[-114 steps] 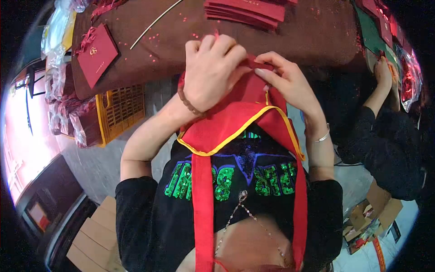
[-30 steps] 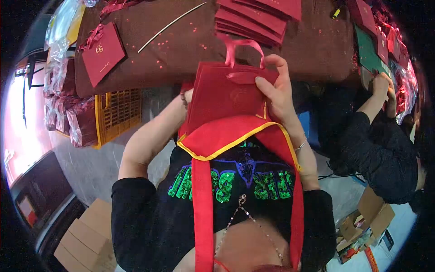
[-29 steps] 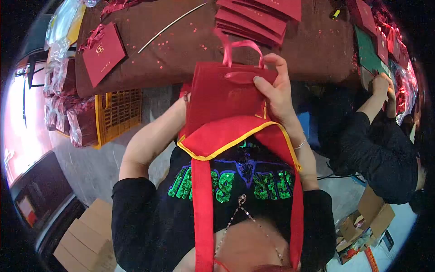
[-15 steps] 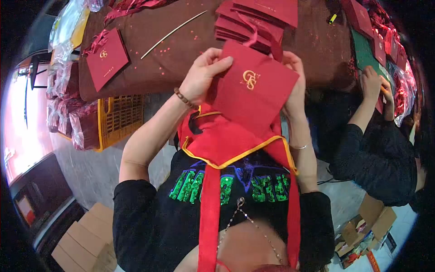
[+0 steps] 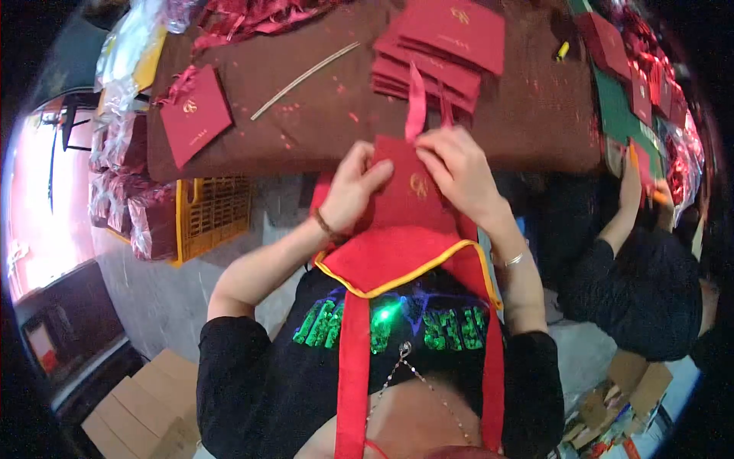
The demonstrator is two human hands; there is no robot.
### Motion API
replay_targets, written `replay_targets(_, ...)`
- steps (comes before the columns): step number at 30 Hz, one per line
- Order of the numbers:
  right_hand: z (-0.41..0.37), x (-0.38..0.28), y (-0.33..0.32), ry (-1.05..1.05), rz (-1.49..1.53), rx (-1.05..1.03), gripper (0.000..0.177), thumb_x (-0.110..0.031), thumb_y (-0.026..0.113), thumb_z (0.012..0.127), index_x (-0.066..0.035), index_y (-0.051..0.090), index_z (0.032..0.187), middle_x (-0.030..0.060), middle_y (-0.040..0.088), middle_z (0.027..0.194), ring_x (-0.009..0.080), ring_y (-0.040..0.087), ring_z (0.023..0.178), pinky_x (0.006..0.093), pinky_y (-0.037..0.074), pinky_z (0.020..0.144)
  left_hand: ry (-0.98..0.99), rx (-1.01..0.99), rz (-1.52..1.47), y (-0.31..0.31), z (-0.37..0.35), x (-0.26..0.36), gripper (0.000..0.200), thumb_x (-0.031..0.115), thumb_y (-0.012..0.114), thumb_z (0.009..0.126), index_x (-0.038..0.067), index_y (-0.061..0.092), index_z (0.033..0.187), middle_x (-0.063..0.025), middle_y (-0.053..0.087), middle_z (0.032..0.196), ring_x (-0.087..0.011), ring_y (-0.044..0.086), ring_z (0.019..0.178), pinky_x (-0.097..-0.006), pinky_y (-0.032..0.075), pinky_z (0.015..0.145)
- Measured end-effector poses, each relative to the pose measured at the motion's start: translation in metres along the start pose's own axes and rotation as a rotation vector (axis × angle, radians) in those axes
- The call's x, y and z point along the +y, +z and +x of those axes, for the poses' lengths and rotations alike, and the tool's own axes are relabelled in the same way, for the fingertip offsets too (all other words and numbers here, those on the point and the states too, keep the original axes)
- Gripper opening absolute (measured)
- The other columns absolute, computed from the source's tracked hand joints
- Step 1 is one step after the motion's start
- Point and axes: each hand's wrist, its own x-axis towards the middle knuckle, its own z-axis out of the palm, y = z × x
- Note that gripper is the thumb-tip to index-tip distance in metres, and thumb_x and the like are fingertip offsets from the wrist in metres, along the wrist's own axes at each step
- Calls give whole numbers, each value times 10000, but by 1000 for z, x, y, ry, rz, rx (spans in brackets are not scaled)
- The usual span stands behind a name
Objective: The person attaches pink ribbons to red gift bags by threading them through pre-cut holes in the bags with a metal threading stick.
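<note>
A dark red paper gift bag (image 5: 399, 172) with a gold logo and ribbon handles is in front of me, above my red apron. My left hand (image 5: 353, 186) is closed on its left edge, thumb on the front. At the top edge my right hand (image 5: 459, 170) pinches the ribbon (image 5: 416, 107), its fingertips against the bag. The ribbon's loop stands up toward the table's back. Just beyond lies a stack of similar red bags (image 5: 428, 65) on the brown-covered table (image 5: 321, 115).
Another red bag (image 5: 196, 118) and a thin pale stick (image 5: 306, 79) lie to the left. A yellow crate (image 5: 214, 218) stands below the table edge. At right, a co-worker's hands (image 5: 631, 183) work near more red bags (image 5: 604, 46); a yellow marker (image 5: 563, 51) lies between.
My right hand has moved from the bag's right side to its top edge and pinches the ribbon. The bag has come lower and turned; my left hand still holds it.
</note>
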Motion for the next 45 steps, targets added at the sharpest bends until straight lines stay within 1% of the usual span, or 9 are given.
replay_targets(3, -3, -2, 2, 86, 92, -67, 155, -82, 638, 771, -11, 585, 899, 131, 594, 856, 284, 575, 786, 341, 463, 705, -12, 31, 119, -9, -1, 6, 128, 143, 551, 883, 31, 489, 894, -29, 510, 725, -118, 488, 633, -245, 406, 588)
replay_targets(6, -1, 0, 1, 193, 170, -130, 192, -93, 638, 776, -13, 575, 938, 142, 597, 861, 285, 586, 789, 335, 467, 707, 356, -87, 732, -38, 19, 33, 248, 220, 498, 902, -8, 533, 809, -210, 518, 773, -343, 548, 729, -377, 434, 645)
replay_targets(7, 0, 1, 0, 268, 233, -173, 210, -99, 635, 781, -12, 569, 959, 150, 601, 871, 288, 595, 800, 333, 468, 714, 292, 68, 824, -40, 30, 53, 187, 180, 518, 877, -1, 554, 845, -194, 558, 807, -328, 577, 759, -372, 445, 651)
replay_targets(9, 5, -2, -3, 269, 245, -235, 215, -108, 628, 788, -8, 565, 969, 156, 607, 891, 291, 601, 826, 328, 468, 727, 759, 229, 950, -64, 73, 73, 125, 126, 545, 824, 9, 580, 851, -157, 592, 837, -312, 585, 794, -364, 459, 688)
replay_targets(11, 10, -5, -7, 276, 249, -294, 222, -116, 621, 796, -4, 561, 978, 162, 612, 911, 294, 608, 851, 324, 467, 740, 886, 349, 1236, -91, 123, 89, 161, 193, 570, 824, 66, 595, 920, -117, 575, 915, -287, 553, 873, -375, 435, 742)
replay_targets(16, 15, -6, -2, 262, 203, -346, 251, -140, 614, 801, -7, 555, 1006, 162, 617, 928, 302, 610, 873, 333, 467, 756, 812, 725, 1729, -107, 204, 88, 248, 311, 598, 784, 169, 598, 986, -53, 555, 994, -255, 505, 924, -486, 342, 791)
replay_targets(27, 11, 10, -3, 409, 235, -316, 288, -188, 666, 766, -12, 548, 962, 122, 564, 700, 231, 546, 618, 330, 425, 592, 1054, 62, 1785, -99, 71, 79, 103, 98, 542, 754, 135, 585, 839, 8, 536, 779, -174, 523, 880, -400, 295, 831)
replay_targets(38, 9, 5, -4, 483, 215, -368, 321, -214, 664, 770, -16, 531, 985, 149, 598, 756, 233, 565, 638, 329, 429, 598, 883, 374, 1671, -66, 91, 74, 130, 257, 604, 795, 130, 594, 818, -17, 550, 776, -204, 536, 798, -374, 352, 732)
replay_targets(45, 11, -1, -2, 456, 210, -349, 331, -213, 668, 769, -21, 534, 1003, 146, 601, 769, 189, 557, 634, 316, 430, 597, 735, 310, 1664, -47, 136, 64, 154, 260, 571, 809, 118, 600, 863, -47, 589, 847, -244, 578, 830, -429, 403, 707)
